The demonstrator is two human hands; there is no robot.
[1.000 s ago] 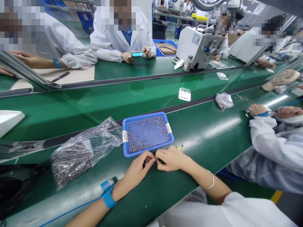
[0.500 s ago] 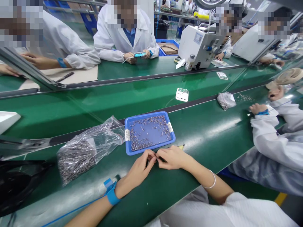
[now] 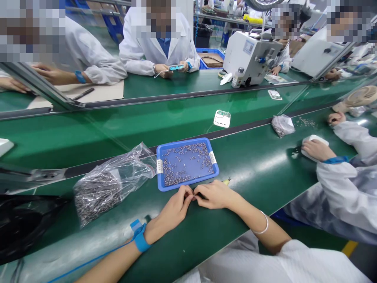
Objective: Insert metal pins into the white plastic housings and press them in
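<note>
Pinching together before the blue tray (image 3: pixel 188 186), both hands (image 3: pixel 194 200) hide whatever they hold.

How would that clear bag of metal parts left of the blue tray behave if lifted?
The clear bag looks thin and crinkled, so probably floppy. It is packed with small metal parts, so likely heavy for its size. Its open end sags toward the blue tray; parts might spill.

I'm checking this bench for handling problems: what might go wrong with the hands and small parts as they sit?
The left hand and right hand pinch something tiny just off the blue tray; if dropped, it may be hard to spot on the green bench. The open bag of parts lies beside the tray and might spill if nudged.
</note>
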